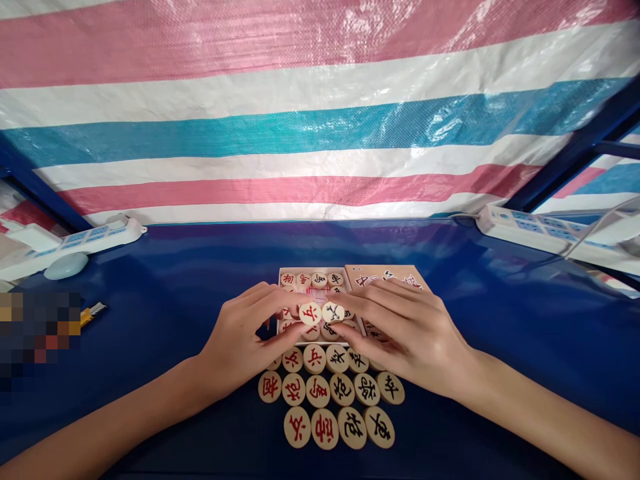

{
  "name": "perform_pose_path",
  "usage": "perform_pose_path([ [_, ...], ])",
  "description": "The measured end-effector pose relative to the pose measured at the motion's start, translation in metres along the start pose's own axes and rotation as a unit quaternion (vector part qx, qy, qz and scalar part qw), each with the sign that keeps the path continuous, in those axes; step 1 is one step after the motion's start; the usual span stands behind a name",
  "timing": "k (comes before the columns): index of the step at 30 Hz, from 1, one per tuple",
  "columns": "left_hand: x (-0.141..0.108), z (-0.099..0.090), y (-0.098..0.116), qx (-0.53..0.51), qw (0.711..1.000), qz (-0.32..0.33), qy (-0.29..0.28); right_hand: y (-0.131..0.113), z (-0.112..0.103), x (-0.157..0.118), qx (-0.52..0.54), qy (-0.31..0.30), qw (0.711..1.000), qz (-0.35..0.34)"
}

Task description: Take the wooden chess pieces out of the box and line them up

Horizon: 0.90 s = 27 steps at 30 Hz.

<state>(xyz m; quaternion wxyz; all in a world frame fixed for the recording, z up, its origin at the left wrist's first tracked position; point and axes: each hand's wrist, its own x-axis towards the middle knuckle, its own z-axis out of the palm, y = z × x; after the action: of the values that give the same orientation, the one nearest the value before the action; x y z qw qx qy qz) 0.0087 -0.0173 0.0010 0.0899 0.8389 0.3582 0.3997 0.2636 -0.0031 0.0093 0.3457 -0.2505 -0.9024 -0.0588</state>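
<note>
The left hand (250, 327) pinched a red-marked disc (310, 313) between its fingers; the right hand (410, 327) likewise pinched a black-marked disc (333, 312). Both discs were over the white box (320, 270), possibly touching each other. Rows of discs (318, 391) lay nearer on the blue surface (165, 300).

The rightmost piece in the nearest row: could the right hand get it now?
Probably yes: nothing covers that piece, though the right hand holds a black-marked disc, which it may need to release.
</note>
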Motion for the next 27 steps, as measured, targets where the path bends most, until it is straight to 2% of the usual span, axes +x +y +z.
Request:
perform_pose_path([
  [6,0.0019,-0.0030,0.0024,0.010,1.000,0.002,0.005,-0.0002,-0.0008,0.0020,0.037,0.013,0.998,0.038],
  [27,0.0046,-0.0027,0.0036,0.011,1.000,-0.005,0.001,-0.0024,-0.0031,0.0020,0.075,-0.001,0.996,0.044],
])
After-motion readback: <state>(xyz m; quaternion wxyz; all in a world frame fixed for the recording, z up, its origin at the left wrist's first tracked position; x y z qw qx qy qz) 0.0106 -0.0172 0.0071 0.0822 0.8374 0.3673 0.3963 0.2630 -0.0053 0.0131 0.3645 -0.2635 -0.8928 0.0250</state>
